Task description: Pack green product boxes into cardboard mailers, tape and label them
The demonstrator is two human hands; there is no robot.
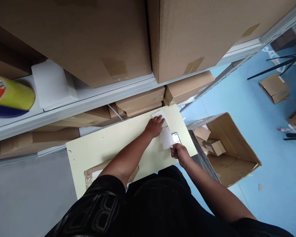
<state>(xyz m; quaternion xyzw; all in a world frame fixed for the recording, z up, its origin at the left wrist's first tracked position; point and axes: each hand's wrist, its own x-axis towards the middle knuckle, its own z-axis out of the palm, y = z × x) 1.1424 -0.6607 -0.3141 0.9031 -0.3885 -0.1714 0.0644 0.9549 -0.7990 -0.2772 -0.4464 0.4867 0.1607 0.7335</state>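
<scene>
A white paper label sheet (pixel 166 136) lies on a pale yellow tabletop (pixel 106 144), near its far right corner. My left hand (pixel 154 126) rests flat on the sheet's upper part, fingers stretched over it. My right hand (pixel 179 153) is closed at the sheet's lower right corner, pinching a small dark object I cannot make out. A flat brown parcel with clear tape (pixel 92 171) lies on the table's near edge, partly hidden under my left arm.
Metal shelving (pixel 93 97) holds large cardboard boxes (pixel 84 36) above and flatter cartons (pixel 140 100) below. A yellow tape roll (pixel 10 95) sits on the shelf at left. An open carton (pixel 227 151) with small boxes stands on the blue floor at right.
</scene>
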